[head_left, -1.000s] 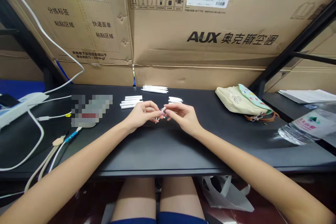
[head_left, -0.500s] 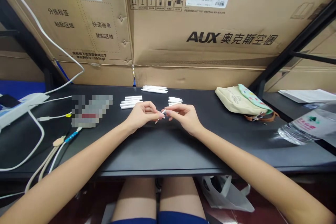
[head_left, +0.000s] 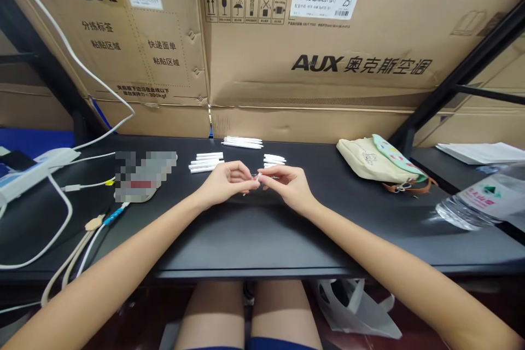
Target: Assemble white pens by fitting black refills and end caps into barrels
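White plastic stick (head_left: 255, 175) sits just in front of stick piles (head_left: 205, 163) on desk (head_left: 229, 235). Left hand (head_left: 227, 181) & right hand (head_left: 288, 186) have fingers nearly shut, pinching it. Prob. light, stiff, thin, a bit slippery; hold mid-shaft w/ fingertips.

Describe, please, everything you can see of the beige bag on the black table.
The bag is a beige pouch, fabric by its look, with a faint line drawing. A pale green patterned flap edges the top; a brown strap with metal clasp lies below. It rests on the black table, touching nothing else.
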### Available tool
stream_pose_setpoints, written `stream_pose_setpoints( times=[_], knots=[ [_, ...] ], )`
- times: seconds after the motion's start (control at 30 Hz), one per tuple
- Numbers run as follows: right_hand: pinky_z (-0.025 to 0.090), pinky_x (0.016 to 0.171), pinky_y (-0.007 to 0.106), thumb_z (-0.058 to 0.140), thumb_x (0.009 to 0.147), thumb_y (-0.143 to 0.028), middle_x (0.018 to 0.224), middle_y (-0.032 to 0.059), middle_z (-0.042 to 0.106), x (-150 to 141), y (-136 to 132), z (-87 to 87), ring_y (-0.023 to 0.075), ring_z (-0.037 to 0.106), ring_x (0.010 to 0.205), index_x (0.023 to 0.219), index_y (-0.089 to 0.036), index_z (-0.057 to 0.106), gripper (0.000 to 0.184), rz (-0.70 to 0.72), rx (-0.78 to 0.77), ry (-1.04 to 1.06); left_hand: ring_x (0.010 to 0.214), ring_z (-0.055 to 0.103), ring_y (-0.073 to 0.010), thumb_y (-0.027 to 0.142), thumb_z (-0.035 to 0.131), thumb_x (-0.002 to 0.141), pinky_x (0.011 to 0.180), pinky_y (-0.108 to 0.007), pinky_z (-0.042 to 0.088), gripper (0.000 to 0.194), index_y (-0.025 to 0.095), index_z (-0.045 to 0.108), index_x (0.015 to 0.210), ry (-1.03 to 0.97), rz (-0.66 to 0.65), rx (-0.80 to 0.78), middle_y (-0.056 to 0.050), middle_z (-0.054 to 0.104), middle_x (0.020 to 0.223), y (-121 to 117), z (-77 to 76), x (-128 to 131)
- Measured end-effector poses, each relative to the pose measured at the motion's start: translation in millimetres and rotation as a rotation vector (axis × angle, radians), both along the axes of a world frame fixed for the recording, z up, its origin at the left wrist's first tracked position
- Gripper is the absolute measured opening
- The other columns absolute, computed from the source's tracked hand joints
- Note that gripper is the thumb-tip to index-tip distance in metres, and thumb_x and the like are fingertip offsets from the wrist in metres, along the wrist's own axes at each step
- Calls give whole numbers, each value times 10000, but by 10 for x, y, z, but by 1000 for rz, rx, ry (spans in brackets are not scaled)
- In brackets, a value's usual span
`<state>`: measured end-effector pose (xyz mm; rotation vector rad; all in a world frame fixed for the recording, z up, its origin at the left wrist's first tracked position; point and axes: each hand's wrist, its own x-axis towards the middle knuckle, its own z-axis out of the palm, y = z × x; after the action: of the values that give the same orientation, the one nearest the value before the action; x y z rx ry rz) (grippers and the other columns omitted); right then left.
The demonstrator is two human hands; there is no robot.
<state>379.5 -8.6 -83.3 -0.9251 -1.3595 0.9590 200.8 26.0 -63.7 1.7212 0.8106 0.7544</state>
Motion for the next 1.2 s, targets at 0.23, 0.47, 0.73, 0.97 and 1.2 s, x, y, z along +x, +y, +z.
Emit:
stream_pose_setpoints(
  times=[0.23,0.47,0.73,0.97,1.2],
  knots=[
    [535,586,322,760,618,-367,796,64,700,127,117,14,175,632,699,772,-167,713,257,-200,9,76,909,563,-235,444,547,774,765,-319,433,284,189,652,841,770,302,750,-79,599,949,405,103,-528],
    [524,556,296,767,598,-341,784,53,699,123,125,6,158,623,664,739,-173,715,226,-214,-2,92,866,576,-232,400,510,781,652,-279,410,257,194,644,860,1072,262,733,-80,589,954,446,85,-594],
    [524,547,290,763,608,-337,770,46,696,128,143,-12,135,601,617,742,-174,715,217,-221,10,91,681,581,-198,336,551,743,599,-264,371,169,199,650,746,959,230,586,-40,673,777,326,187,-500],
    [523,551,302,768,611,-334,755,38,701,125,91,92,127,588,578,739,-181,717,207,-185,42,95,748,598,-191,474,616,720,629,-276,459,368,160,698,894,194,131,116,-81,682,874,179,115,-221],
    [519,552,297,767,620,-316,721,21,690,96,2,168,122,583,577,740,-193,729,176,-44,59,78,785,604,-183,406,675,708,655,-302,527,308,147,692,875,-19,-100,-131,-77,661,856,-35,15,38]
  ],
)
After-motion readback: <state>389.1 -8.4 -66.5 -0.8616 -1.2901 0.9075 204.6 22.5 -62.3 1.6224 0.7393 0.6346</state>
